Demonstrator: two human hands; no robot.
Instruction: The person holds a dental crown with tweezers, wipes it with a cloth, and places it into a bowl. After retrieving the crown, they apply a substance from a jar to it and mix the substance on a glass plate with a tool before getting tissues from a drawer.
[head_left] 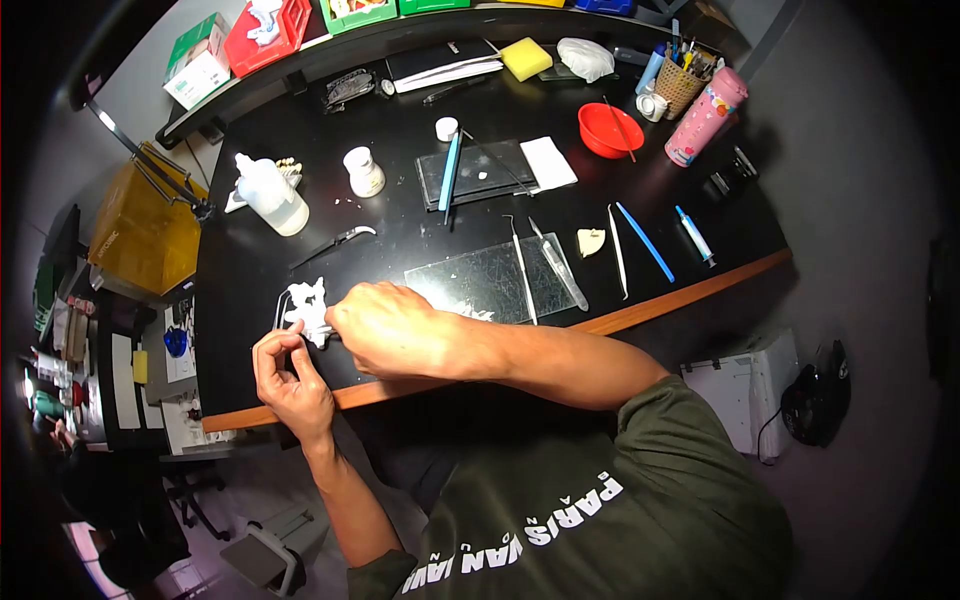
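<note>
Near the table's left front edge, a crumpled white piece lies beside both hands. My left hand is just below it with bent fingers, thumb and fingertips close together; what they hold, if anything, is too small to name. My right hand reaches across to the same spot, its fingers curled in and its fingertips hidden behind the hand, next to the white piece. A clear glass slab with white scraps lies right of my right hand. Above the hands rests a dark-handled knife.
A squeeze bottle and a small white jar stand at the back left. Slim tools, a cream-coloured cast and a blue syringe lie on the right. Farther back are a red bowl and a pink bottle.
</note>
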